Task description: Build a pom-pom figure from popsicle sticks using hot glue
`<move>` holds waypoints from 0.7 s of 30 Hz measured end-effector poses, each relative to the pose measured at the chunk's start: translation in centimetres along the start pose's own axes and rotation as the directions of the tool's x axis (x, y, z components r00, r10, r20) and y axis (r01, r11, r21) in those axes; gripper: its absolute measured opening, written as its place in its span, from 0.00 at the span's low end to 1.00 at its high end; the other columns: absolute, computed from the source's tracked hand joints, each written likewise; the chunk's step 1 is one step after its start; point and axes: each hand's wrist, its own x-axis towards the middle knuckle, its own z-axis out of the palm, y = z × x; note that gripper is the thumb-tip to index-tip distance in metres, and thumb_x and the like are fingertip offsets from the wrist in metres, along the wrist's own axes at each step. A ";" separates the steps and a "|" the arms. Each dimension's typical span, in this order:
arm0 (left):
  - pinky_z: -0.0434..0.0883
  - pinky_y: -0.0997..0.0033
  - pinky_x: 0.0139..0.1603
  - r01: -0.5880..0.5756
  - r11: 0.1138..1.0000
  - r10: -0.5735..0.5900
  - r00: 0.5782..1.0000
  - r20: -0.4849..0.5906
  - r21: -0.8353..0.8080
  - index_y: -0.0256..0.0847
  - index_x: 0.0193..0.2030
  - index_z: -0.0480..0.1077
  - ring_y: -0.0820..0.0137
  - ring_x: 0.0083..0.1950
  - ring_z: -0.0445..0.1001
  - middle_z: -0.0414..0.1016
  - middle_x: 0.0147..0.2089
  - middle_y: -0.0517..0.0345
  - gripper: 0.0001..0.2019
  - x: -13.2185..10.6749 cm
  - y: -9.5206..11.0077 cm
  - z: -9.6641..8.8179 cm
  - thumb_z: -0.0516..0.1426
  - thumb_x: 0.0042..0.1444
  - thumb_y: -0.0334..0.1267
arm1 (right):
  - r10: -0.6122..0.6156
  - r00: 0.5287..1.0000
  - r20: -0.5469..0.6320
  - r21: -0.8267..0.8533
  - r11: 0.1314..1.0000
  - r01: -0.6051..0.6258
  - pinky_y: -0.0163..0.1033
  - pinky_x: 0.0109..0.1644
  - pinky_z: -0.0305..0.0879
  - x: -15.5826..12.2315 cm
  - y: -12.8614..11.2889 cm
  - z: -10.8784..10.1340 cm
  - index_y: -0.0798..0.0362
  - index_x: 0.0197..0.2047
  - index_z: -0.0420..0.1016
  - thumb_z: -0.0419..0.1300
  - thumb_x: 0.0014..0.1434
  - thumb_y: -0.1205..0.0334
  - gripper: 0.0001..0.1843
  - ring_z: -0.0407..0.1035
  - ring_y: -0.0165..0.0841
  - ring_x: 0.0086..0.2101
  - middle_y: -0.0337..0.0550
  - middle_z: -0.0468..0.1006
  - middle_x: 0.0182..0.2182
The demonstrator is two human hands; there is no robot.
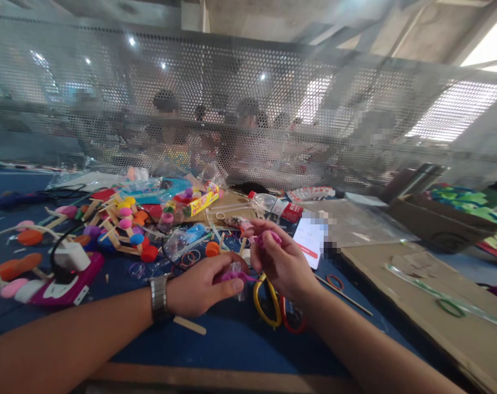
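My left hand (pixel 197 285), with a metal watch (pixel 159 295) at the wrist, is closed on a soft-looking magenta piece (pixel 233 277) with clear plastic around it. From it a short magenta end points toward my right hand (pixel 287 265). A second magenta piece (pixel 273 238) is pinched between the thumb and fingers of that hand; its exact kind is unclear. Just below, a pair of scissors lies on the blue table, its yellow handle (pixel 256 306) in sight and a red handle (pixel 291 317) partly behind my right wrist.
Stick-and-cap models (pixel 125 224) crowd the left, behind a magenta power strip (pixel 70 287). A plastic bottle (pixel 268 201) and a lit phone (pixel 309 241) lie beyond my right hand. Cardboard (pixel 424 295) covers the right side; a loose wooden stick (pixel 189 325) lies in front. A perforated screen (pixel 232 76) stands behind.
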 end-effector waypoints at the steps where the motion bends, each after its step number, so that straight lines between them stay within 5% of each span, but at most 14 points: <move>1: 0.69 0.67 0.45 -0.014 1.000 0.014 1.000 0.028 0.011 0.38 0.50 0.68 0.67 0.40 0.69 0.72 0.43 0.54 0.15 -0.1 0.1 0.0 0.53 0.65 0.46 | 0.013 1.000 -0.007 0.005 1.000 -0.013 0.33 0.20 0.60 0.0 0.0 0.0 0.46 0.48 0.76 0.72 0.53 0.46 0.22 0.63 0.23 0.18 0.38 0.78 0.38; 8: 0.68 0.69 0.41 -0.068 0.996 0.058 0.988 0.141 0.065 0.37 0.39 0.70 0.68 0.37 0.69 0.73 0.35 0.56 0.11 -0.1 0.3 0.2 0.57 0.63 0.45 | 0.108 0.994 -0.022 0.043 0.993 -0.107 0.31 0.22 0.55 0.3 -0.1 0.0 0.50 0.38 0.75 0.71 0.53 0.50 0.15 0.61 0.23 0.19 0.33 0.68 0.27; 15: 0.69 0.70 0.37 -0.030 0.981 0.021 0.999 -0.046 -0.194 0.38 0.42 0.68 0.71 0.34 0.68 0.68 0.35 0.58 0.22 0.4 -0.6 0.7 0.58 0.61 0.59 | 0.102 0.992 0.072 -0.051 0.994 -0.099 0.35 0.25 0.57 -0.3 -0.3 -0.4 0.51 0.36 0.74 0.67 0.54 0.39 0.22 0.61 0.29 0.23 0.36 0.67 0.25; 21: 0.67 0.73 0.28 -0.079 0.962 0.026 0.980 -0.199 -0.263 0.39 0.41 0.64 0.74 0.27 0.65 0.65 0.33 0.61 0.24 0.6 -1.0 0.8 0.54 0.63 0.62 | 0.070 0.981 0.181 -0.135 0.990 -0.045 0.35 0.26 0.56 -0.5 0.2 -0.5 0.51 0.41 0.75 0.70 0.53 0.41 0.24 0.61 0.28 0.23 0.35 0.69 0.25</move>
